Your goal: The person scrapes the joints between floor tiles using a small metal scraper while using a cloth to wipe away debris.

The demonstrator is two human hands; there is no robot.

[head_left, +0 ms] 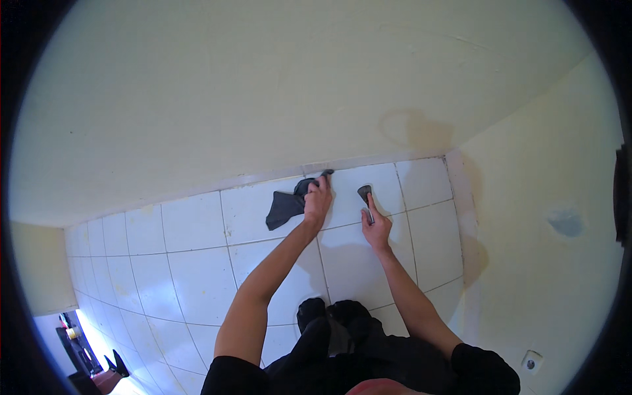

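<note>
Close to the foot of the wall, my left hand [318, 199] is closed on a dark grey cloth [284, 209]. Part of the cloth hangs loose over the white floor tiles, and a small end pokes out past my fingers by the baseboard. To the right, my right hand [376, 230] grips a scraper [365, 191] with a flared dark blade. Its blade points away from me, above or against the tile; I cannot tell whether it touches. My fingers cover part of its handle.
A cream wall [263, 99] rises ahead and meets a side wall [526, 164] at the right corner. That side wall has a bluish patch [565, 222] and a white socket [532, 362]. White tiles [194, 220] stretch leftward to a bright opening with dark items [117, 363]. My shoes [311, 311] stand near.
</note>
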